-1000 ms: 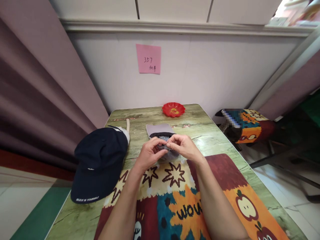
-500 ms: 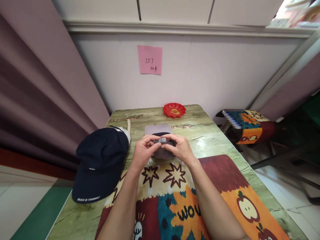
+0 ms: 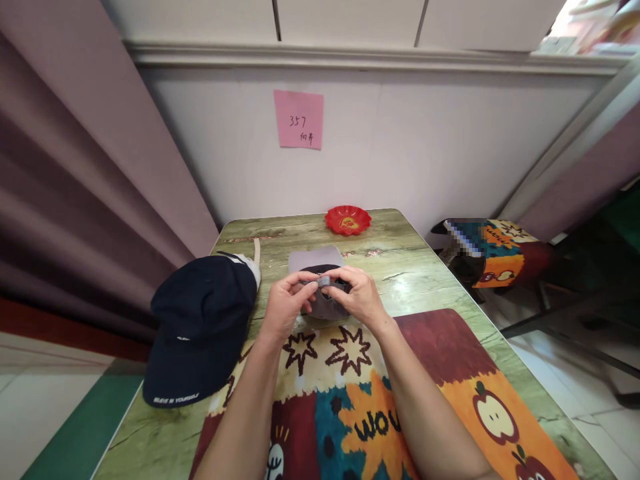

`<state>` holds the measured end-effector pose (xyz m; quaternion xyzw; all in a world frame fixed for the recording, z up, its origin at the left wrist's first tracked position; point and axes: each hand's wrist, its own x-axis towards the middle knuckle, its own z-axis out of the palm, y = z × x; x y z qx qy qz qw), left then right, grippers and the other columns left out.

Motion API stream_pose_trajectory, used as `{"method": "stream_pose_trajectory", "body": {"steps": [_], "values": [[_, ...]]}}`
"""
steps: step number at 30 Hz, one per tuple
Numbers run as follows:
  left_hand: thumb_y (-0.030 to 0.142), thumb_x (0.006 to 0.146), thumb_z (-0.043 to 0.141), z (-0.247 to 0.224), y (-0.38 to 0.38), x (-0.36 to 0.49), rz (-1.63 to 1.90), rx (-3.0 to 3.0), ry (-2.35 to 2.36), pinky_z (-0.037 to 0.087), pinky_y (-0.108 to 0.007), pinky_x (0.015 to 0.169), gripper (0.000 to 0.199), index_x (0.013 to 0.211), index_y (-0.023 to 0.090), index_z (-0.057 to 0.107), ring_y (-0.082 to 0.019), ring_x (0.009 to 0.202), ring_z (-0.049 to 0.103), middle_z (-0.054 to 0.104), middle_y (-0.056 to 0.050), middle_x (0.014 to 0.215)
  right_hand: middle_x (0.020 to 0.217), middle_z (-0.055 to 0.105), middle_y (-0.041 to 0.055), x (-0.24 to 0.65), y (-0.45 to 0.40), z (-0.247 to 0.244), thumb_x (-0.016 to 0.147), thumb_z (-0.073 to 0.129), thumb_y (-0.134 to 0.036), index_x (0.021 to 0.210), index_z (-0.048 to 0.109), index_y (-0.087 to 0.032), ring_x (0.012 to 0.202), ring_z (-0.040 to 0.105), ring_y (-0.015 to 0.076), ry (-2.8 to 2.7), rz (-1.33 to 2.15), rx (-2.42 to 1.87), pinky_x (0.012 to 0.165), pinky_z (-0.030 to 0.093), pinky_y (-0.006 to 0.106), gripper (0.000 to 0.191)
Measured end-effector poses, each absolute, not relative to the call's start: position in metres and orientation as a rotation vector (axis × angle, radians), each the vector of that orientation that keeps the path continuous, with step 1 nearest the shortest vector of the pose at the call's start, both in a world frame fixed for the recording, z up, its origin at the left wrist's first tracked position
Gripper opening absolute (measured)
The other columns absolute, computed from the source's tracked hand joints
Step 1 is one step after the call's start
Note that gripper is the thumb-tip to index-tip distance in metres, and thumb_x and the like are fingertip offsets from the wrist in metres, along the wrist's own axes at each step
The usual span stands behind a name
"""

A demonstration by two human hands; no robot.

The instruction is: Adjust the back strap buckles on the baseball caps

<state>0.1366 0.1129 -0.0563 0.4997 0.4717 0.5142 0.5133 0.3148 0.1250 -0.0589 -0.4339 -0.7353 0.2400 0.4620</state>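
A grey baseball cap (image 3: 316,257) lies at the middle of the table, its brim pointing to the far side and its back facing me. My left hand (image 3: 290,303) pinches the left part of the cap's back strap (image 3: 325,281) between thumb and fingers. From the right, my right hand (image 3: 357,293) grips the same strap near its buckle. The fingertips of both hands almost meet at the buckle, which they partly cover. Left of my forearm, a navy cap (image 3: 203,320) with white lettering on its brim rests at the table's edge, with a pale cap partly under it.
A red scalloped dish (image 3: 349,220) sits at the table's far edge. Under my forearms spreads a colourful mat (image 3: 450,347) on the wood-patterned table (image 3: 410,267). A pink note (image 3: 299,120) is stuck on the wall behind. At right stands a stool with a patterned cover (image 3: 505,250).
My left fingers have shifted slightly on the strap, and some now hang looser below it. My right hand keeps its grip. The caps stay where they were.
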Motion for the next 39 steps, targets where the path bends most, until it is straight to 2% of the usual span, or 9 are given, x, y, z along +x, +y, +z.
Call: {"method": "stream_pose_trajectory", "body": {"steps": [5,10,15,22,29,31,33,36,39], "values": [[0.032,0.069,0.078,-0.053,0.111,0.144,1.353,1.257,1.176,0.045,-0.019,0.044,0.021,0.077,0.015,0.07,-0.008,0.058,0.056,0.067,-0.005,0.095,0.096,0.075,0.0006,0.314,0.125,-0.058,0.079,0.074,-0.021,0.094,0.071,-0.026,0.093,0.067,0.0203,-1.829,0.587,-1.041,0.091,0.044,0.034,0.016],[0.033,0.073,0.073,-0.053,0.112,0.143,1.316,1.314,1.251,0.044,-0.019,0.047,0.02,0.076,0.014,0.068,-0.009,0.06,0.056,0.067,-0.008,0.101,0.094,0.075,0.0007,0.313,0.124,-0.057,0.081,0.072,-0.022,0.092,0.069,-0.026,0.092,0.066,0.0208,-1.87,0.543,-1.038,0.097,0.042,0.038,0.012],[0.03,0.075,0.068,-0.056,0.116,0.134,1.369,1.47,1.331,0.048,-0.022,0.061,0.016,0.071,0.015,0.065,-0.012,0.071,0.06,0.066,-0.01,0.101,0.096,0.075,0.0009,0.314,0.124,-0.057,0.083,0.072,-0.025,0.093,0.069,-0.026,0.094,0.066,0.0212,-1.871,0.52,-1.042,0.105,0.036,0.041,0.011],[0.028,0.074,0.064,-0.055,0.117,0.124,1.355,1.558,1.447,0.044,-0.022,0.059,0.014,0.069,0.016,0.062,-0.01,0.065,0.055,0.067,-0.008,0.1,0.098,0.076,0.0015,0.314,0.124,-0.059,0.083,0.071,-0.027,0.096,0.07,-0.026,0.094,0.067,0.0208,-1.885,0.533,-1.053,0.109,0.034,0.043,0.013],[0.029,0.075,0.064,-0.056,0.115,0.13,1.281,1.425,1.392,0.034,-0.019,0.041,0.014,0.08,0.017,0.058,-0.003,0.044,0.043,0.067,-0.006,0.108,0.097,0.075,0.0014,0.314,0.124,-0.06,0.083,0.071,-0.026,0.098,0.07,-0.027,0.094,0.067,0.0213,-1.904,0.501,-1.058,0.108,0.035,0.044,0.015],[0.033,0.078,0.064,-0.053,0.113,0.134,1.215,1.367,1.288,0.033,-0.019,0.039,0.025,0.097,0.019,0.059,-0.004,0.042,0.045,0.068,-0.004,0.1,0.099,0.075,0.0015,0.314,0.124,-0.059,0.083,0.071,-0.023,0.1,0.071,-0.027,0.096,0.066,0.0212,-1.914,0.476,-1.036,0.105,0.037,0.042,0.017],[0.039,0.081,0.064,-0.05,0.111,0.137,1.118,1.374,1.241,0.033,-0.019,0.038,0.032,0.106,0.019,0.06,-0.007,0.04,0.045,0.065,0.001,0.076,0.101,0.074,0.0019,0.314,0.123,-0.058,0.083,0.069,-0.019,0.105,0.07,-0.027,0.098,0.065,0.021,-1.93,0.462,-1.014,0.102,0.039,0.04,0.023],[0.042,0.081,0.065,-0.049,0.11,0.137,1.028,1.426,1.276,0.034,-0.019,0.04,0.028,0.092,0.017,0.065,-0.009,0.04,0.044,0.051,0.006,0.051,0.104,0.073,0.0031,0.315,0.123,-0.057,0.082,0.068,-0.017,0.113,0.068,-0.027,0.1,0.065,0.0214,-1.965,0.485,-1.03,0.099,0.041,0.039,0.033],[0.042,0.077,0.068,-0.051,0.112,0.131,1.043,1.406,1.258,0.035,-0.019,0.041,0.027,0.086,0.017,0.065,-0.009,0.041,0.044,0.052,0.005,0.05,0.107,0.074,0.0028,0.318,0.124,-0.058,0.085,0.067,-0.022,0.109,0.069,-0.027,0.102,0.065,0.0216,-2.0,0.557,-1.094,0.104,0.036,0.041,0.024]]}}
